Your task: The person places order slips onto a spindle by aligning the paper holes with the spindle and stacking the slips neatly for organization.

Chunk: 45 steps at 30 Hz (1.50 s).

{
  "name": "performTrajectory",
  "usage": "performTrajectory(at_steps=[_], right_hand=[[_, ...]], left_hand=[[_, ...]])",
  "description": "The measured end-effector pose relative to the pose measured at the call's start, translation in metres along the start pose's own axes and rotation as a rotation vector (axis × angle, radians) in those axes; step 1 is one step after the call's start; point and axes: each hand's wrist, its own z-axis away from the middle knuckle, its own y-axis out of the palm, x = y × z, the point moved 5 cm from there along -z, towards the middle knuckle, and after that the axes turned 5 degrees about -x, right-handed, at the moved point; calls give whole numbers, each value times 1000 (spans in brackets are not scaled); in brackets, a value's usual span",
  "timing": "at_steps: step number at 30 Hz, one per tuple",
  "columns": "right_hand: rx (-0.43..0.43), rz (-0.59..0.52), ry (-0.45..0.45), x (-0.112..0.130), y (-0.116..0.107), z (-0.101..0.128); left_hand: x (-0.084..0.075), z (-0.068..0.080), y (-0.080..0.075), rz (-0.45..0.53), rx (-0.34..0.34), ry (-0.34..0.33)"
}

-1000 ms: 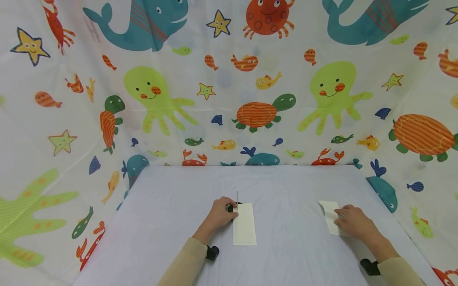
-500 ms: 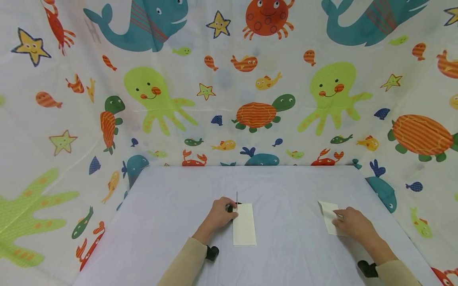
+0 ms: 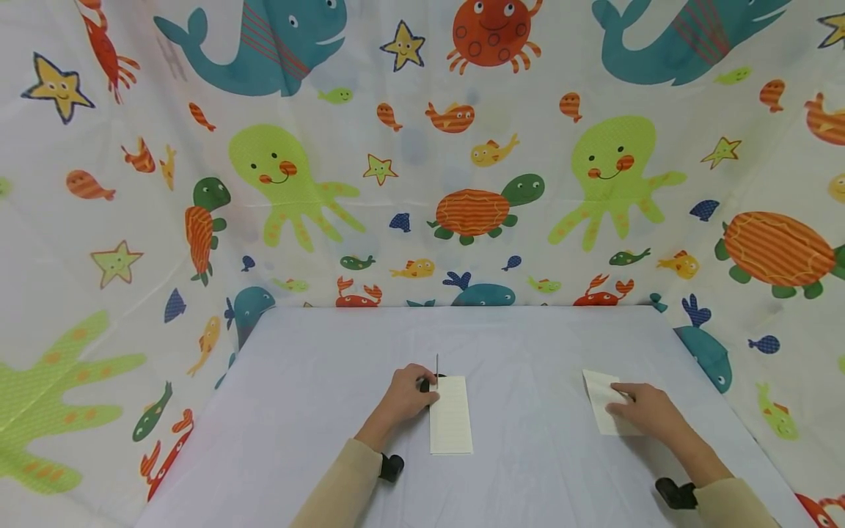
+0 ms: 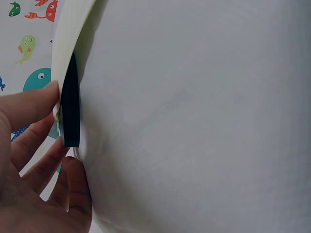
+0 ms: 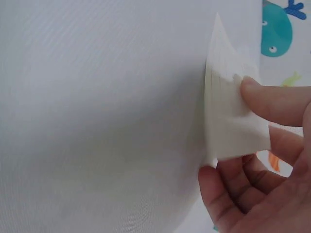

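A lined cream notepad (image 3: 452,418) lies flat near the middle of the table. My left hand (image 3: 407,391) pinches its upper left corner, thumb on the paper. Beside those fingers is a black strip-like thing (image 4: 72,107), against the pad in the left wrist view; its kind is unclear. A thin dark line rises above the pad's top edge in the head view. To the right, my right hand (image 3: 650,411) pinches a loose cream sheet of paper (image 3: 599,403) with a curled far edge. In the right wrist view the thumb presses the sheet (image 5: 231,111), other fingers behind it.
A white cloth covers the table (image 3: 330,352). Behind and beside it hangs a curtain (image 3: 416,169) printed with sea animals. Black wrist cameras show below the left wrist (image 3: 392,468) and right wrist (image 3: 675,493).
My right hand has slid slightly left, and the sheet's edge has shifted left with it. My left hand and the notepad have stayed put.
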Motion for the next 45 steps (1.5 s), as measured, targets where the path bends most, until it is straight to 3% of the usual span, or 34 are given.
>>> performTrajectory(at_steps=[7, 15, 20, 35, 45], right_hand=[[-75, -185, 17, 0, -2, 3], [-101, -385, 130, -6, 0, 7], [-117, -412, 152, -6, 3, 8], [-133, -479, 82, 14, 13, 7], [-124, -524, 69, 37, 19, 10]], left_hand=[[1, 0, 1, -5, -4, 2], [0, -1, 1, 0, -5, 32], [1, 0, 0, 8, -4, 34], [-3, 2, -2, 19, 5, -2], [-4, 2, -3, 12, -5, 29]])
